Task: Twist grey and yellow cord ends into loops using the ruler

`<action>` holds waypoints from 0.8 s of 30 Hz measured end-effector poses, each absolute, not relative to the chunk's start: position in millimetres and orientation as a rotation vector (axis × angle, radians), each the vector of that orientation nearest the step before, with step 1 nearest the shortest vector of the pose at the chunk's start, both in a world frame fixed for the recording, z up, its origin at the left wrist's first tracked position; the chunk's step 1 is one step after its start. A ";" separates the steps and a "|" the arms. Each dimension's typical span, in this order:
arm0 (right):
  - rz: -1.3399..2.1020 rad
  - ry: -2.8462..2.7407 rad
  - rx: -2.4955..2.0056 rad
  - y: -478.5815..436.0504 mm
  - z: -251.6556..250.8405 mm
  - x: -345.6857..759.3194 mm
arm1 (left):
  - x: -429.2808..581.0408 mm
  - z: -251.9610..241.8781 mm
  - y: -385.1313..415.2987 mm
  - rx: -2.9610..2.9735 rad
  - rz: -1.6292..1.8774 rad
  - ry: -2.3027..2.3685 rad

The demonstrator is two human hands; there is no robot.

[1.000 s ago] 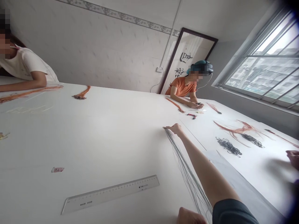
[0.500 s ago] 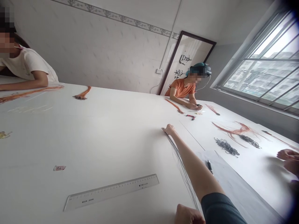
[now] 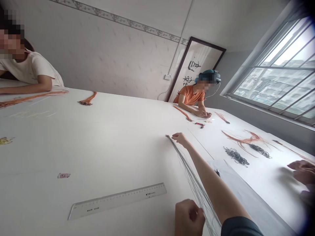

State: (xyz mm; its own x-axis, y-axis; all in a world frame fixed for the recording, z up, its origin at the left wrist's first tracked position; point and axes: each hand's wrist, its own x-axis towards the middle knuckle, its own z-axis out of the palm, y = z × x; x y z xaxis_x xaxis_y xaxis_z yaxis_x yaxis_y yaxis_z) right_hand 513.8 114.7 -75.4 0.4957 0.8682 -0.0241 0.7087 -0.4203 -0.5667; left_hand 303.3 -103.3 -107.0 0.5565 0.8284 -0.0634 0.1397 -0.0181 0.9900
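A long bundle of thin dark strands lies on the white table, its gathered tip at the far end and its strands fanning out toward me. My right hand is just right of that tip, fingers closed together; anything between them is too small to make out. At the bottom edge, my left hand is curled with thumb and forefinger closed, beside the near part of the strands. What it may hold cannot be seen. A clear ruler lies left of my left hand.
White paper and a partly hidden pen lie right of my forearm. Beyond are dark piles, orange strands and red-handled pliers. Two people sit across the table; another person's hands are at right. A small wrapper lies left.
My right hand has come off the tip of the bundle, slightly to the right. My left hand has risen further into view. The strands now look more spread out.
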 end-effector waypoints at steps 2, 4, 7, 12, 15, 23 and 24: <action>0.480 -1.315 -2.268 98.6 -75.0 518.0 | 298.8 -98.1 -93.3 1.556 0.717 0.828; 0.492 -1.339 -2.277 79.7 -75.2 519.9 | 296.1 -90.7 -79.2 1.617 0.758 0.814; 0.475 -1.380 -2.280 48.2 -76.3 516.8 | 300.0 -85.7 -48.9 1.755 0.774 0.809; 0.409 -1.412 -2.315 -13.7 -71.2 494.7 | 324.3 -89.3 15.3 2.114 0.661 0.745; 0.377 -1.404 -2.344 -60.7 -65.1 473.3 | 340.3 -92.5 48.7 2.336 0.508 0.687; 0.180 -1.294 -2.425 -185.5 -109.3 424.8 | 371.7 -98.7 80.2 2.670 0.316 0.473; 0.147 -1.297 -2.437 -196.5 -119.7 421.8 | 373.1 -99.5 78.9 2.687 0.308 0.459</action>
